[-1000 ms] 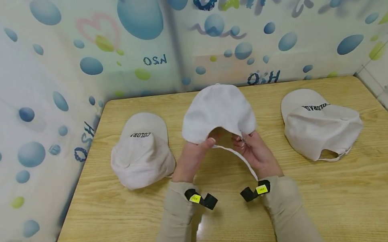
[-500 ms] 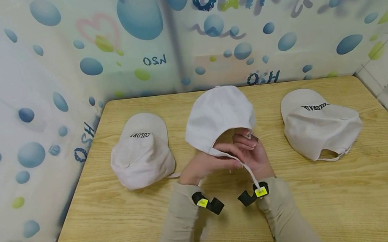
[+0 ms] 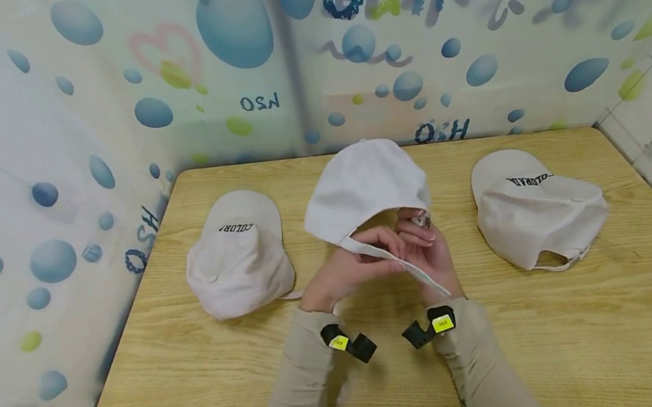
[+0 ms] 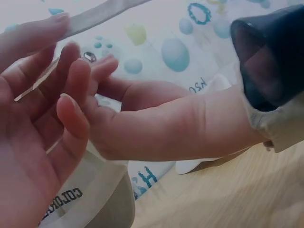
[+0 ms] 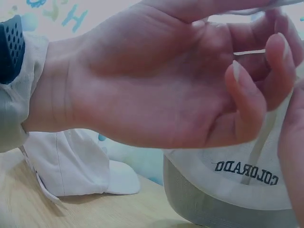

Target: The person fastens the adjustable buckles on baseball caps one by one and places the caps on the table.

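Observation:
A white baseball cap [image 3: 369, 181] is held above the table with its rear opening toward me. Its back strap [image 3: 427, 279] hangs unfastened, the free end pointing down and right. My left hand [image 3: 341, 279] pinches this strap between thumb and fingers. With curled fingers, my right hand [image 3: 435, 258] holds the cap's right rear edge beside a small metal buckle [image 3: 422, 219]; the buckle [image 4: 89, 57] also shows in the left wrist view. Strap and buckle are apart. Inside the cap, COLORADO lettering [image 5: 247, 173] is visible in the right wrist view.
On the wooden table [image 3: 562, 337], one similar cap [image 3: 237, 255] lies at the left and another cap [image 3: 541, 211] at the right. The left one has a loose strap end [image 3: 292, 295]. A patterned wall [image 3: 313, 96] stands behind the table.
My left hand has moved from the cap's left rear edge to the strap, right beside my right hand. The strap's free end has swung slightly, and the cap has tilted a little.

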The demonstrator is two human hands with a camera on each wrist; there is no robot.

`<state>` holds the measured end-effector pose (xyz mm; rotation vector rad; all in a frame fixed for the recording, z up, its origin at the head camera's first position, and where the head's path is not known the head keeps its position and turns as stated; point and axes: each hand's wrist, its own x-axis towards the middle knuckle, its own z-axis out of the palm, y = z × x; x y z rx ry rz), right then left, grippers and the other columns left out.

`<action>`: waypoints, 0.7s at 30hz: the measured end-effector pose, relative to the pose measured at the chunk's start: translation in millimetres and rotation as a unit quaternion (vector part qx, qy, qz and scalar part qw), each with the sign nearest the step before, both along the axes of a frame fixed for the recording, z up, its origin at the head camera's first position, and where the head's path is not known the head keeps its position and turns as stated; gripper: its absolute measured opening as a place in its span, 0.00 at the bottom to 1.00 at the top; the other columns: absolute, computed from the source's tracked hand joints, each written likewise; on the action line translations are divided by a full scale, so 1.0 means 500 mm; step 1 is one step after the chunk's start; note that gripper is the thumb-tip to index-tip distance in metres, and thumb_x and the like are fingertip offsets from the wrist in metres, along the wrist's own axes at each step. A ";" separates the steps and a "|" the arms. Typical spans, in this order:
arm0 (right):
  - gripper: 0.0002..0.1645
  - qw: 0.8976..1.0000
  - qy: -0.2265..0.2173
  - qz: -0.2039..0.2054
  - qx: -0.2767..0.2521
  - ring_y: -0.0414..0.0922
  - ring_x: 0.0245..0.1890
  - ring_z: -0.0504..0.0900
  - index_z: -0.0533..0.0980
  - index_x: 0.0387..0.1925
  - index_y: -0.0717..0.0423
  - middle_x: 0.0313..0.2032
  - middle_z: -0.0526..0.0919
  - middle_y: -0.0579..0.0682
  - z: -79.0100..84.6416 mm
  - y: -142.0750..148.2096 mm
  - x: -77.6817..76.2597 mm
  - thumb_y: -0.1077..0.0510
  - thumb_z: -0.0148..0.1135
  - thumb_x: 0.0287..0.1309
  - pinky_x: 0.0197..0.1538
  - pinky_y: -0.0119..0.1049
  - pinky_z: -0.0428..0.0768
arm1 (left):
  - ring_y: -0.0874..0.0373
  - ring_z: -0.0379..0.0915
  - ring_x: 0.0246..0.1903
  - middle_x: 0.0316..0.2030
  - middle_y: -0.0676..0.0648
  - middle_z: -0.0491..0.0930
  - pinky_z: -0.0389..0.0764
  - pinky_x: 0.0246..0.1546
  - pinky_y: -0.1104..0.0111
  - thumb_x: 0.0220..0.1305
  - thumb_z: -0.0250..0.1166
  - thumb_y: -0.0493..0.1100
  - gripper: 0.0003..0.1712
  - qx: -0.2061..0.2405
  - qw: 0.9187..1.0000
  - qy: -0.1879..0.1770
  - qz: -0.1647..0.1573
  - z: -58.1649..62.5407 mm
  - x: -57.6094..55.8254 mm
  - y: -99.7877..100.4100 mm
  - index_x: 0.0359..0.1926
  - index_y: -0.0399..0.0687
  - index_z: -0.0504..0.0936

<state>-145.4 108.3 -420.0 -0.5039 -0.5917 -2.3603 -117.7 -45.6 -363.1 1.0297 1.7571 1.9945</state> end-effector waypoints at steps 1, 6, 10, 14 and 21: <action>0.11 1.000 -0.009 -0.003 -0.002 0.43 0.20 0.70 0.69 0.36 0.66 0.30 0.74 0.56 0.000 -0.001 0.001 0.61 0.43 0.65 0.29 0.28 0.73 | 0.53 0.69 0.34 0.33 0.41 0.72 0.73 0.36 0.67 0.53 0.60 0.26 0.06 0.013 1.000 -0.002 0.004 -0.003 -0.002 -0.002 0.31 0.37 0.72; 0.09 1.000 -0.020 -0.009 -0.009 0.48 0.25 0.73 0.67 0.38 0.68 0.36 0.73 0.57 0.001 -0.002 0.002 0.62 0.45 0.64 0.31 0.29 0.75 | 0.50 0.70 0.29 0.33 0.41 0.73 0.73 0.30 0.68 0.56 0.59 0.28 0.05 0.052 0.998 -0.021 0.016 -0.017 -0.011 -0.012 0.33 0.37 0.72; 0.07 1.000 -0.019 -0.008 -0.005 0.48 0.25 0.73 0.66 0.38 0.67 0.36 0.71 0.57 0.003 0.000 -0.001 0.64 0.47 0.63 0.31 0.30 0.76 | 0.48 0.70 0.28 0.33 0.41 0.73 0.72 0.28 0.65 0.58 0.59 0.31 0.04 0.064 0.997 -0.026 0.026 -0.022 -0.015 -0.015 0.33 0.38 0.71; 0.06 1.000 -0.020 -0.005 -0.005 0.48 0.26 0.74 0.65 0.38 0.67 0.36 0.70 0.58 0.008 0.001 -0.001 0.66 0.48 0.61 0.32 0.32 0.77 | 0.49 0.69 0.34 0.38 0.38 0.73 0.70 0.32 0.67 0.58 0.57 0.30 0.04 0.075 0.996 -0.029 0.044 -0.015 -0.015 -0.015 0.32 0.38 0.70; 0.07 0.998 0.015 -0.058 0.035 0.49 0.29 0.76 0.65 0.40 0.66 0.35 0.70 0.58 0.004 -0.004 0.001 0.66 0.48 0.61 0.38 0.36 0.77 | 0.52 0.70 0.35 0.36 0.42 0.71 0.73 0.36 0.66 0.58 0.57 0.28 0.07 0.094 0.985 -0.053 0.135 -0.010 -0.014 -0.015 0.32 0.42 0.71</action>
